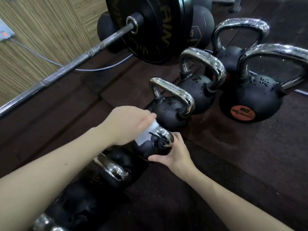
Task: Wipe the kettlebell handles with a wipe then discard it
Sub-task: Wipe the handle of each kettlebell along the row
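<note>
A row of black kettlebells with chrome handles runs along the dark floor. My left hand (128,124) holds a white wipe (146,133) against the chrome handle (164,135) of a small kettlebell (154,148) in the middle of the row. My right hand (173,151) grips the side of that kettlebell's black body. The handles of the kettlebells behind, one (173,90) close and another (205,64) farther back, carry water droplets.
A loaded barbell (86,54) with a big black plate (150,27) lies across the left. Two large kettlebells (251,100) stand at the right rear. More small kettlebells (115,170) sit under my left forearm. A wall socket with a cable (6,34) is at the left.
</note>
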Available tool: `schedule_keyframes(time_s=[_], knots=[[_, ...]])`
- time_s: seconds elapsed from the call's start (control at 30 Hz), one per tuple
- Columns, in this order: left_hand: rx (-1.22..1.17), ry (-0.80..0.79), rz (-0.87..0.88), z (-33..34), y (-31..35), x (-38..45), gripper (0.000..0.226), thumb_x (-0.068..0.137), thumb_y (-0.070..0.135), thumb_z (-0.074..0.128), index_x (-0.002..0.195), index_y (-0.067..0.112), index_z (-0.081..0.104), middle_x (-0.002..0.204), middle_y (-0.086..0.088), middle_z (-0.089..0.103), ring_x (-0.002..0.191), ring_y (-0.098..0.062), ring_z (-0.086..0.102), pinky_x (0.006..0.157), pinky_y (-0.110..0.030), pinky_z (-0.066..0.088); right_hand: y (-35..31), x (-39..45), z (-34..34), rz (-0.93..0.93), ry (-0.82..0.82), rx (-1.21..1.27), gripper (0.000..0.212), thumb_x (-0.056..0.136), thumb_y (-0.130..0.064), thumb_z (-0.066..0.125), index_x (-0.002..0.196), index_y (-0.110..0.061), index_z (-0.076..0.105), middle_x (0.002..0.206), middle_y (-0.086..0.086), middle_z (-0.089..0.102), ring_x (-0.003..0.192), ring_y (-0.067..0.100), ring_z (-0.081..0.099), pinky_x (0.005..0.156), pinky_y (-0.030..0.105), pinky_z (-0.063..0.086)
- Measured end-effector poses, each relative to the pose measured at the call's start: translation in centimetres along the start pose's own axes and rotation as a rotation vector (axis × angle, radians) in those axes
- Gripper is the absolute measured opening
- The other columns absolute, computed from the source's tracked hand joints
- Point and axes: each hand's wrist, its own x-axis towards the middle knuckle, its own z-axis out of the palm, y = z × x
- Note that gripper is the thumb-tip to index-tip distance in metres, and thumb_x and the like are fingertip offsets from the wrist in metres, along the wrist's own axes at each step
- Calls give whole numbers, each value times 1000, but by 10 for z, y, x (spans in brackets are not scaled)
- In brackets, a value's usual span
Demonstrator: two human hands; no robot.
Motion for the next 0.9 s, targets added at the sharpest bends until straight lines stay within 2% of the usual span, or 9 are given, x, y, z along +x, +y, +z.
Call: schedule_keyframes(time_s=[0.17,0.3,0.37,0.47,0.63,0.7,0.77,0.83,0.9], knots=[[-680,27,-508,0,-19,-15,39,111,16,37,72,15,34,64,8,41,58,-5,39,64,-27,33,-2,-2,-3,7,-16,23,100,53,-55,97,141,-37,53,124,-27,43,118,-5,53,101,13,44],[-302,44,-310,5,-5,-29,37,112,28,30,76,33,39,81,5,47,79,-11,46,77,-34,38,-1,-1,-1,-7,-6,39,102,52,-50,99,141,-32,55,125,-23,44,119,-5,53,105,13,44],[-106,52,-204,6,0,-37,28,111,35,26,95,40,48,100,8,51,94,-20,49,87,-39,43,-1,-1,0,-10,-4,39,102,52,-50,99,142,-32,54,125,-23,44,119,-6,53,104,13,44],[118,5,-50,10,11,-35,40,111,40,22,114,22,58,109,4,54,101,-25,52,96,-40,41,1,-2,-2,-3,6,40,102,52,-54,98,142,-34,53,125,-24,44,118,-5,54,101,13,45],[300,65,147,21,47,-9,40,103,47,41,98,14,63,84,-3,52,75,-25,49,70,-40,39,-1,-5,-1,-60,4,-60,67,60,-46,95,117,-47,60,121,-14,52,112,5,62,94,31,57],[351,30,171,29,58,5,36,98,46,45,83,15,58,73,-2,47,64,-23,46,60,-38,30,-1,-5,-5,-70,-14,-97,50,74,-32,89,118,-32,64,128,2,59,114,13,65,95,43,59],[351,35,155,33,59,16,38,95,44,42,74,16,57,64,0,47,53,-22,44,56,-34,25,1,-4,-2,-58,-50,-45,63,75,-43,85,130,-26,59,131,0,63,115,10,64,100,40,57],[280,19,94,23,62,21,41,95,46,37,70,17,53,56,5,40,47,-20,36,51,-29,21,-5,-3,-2,-38,-29,1,72,64,-56,90,127,-48,55,131,-12,59,120,3,58,103,31,53],[295,-31,56,15,55,24,41,99,52,29,76,21,41,57,7,34,53,-22,41,50,-29,23,-6,-1,0,-23,-10,52,78,57,-50,97,123,-55,56,127,-18,51,121,-1,53,105,31,51]])
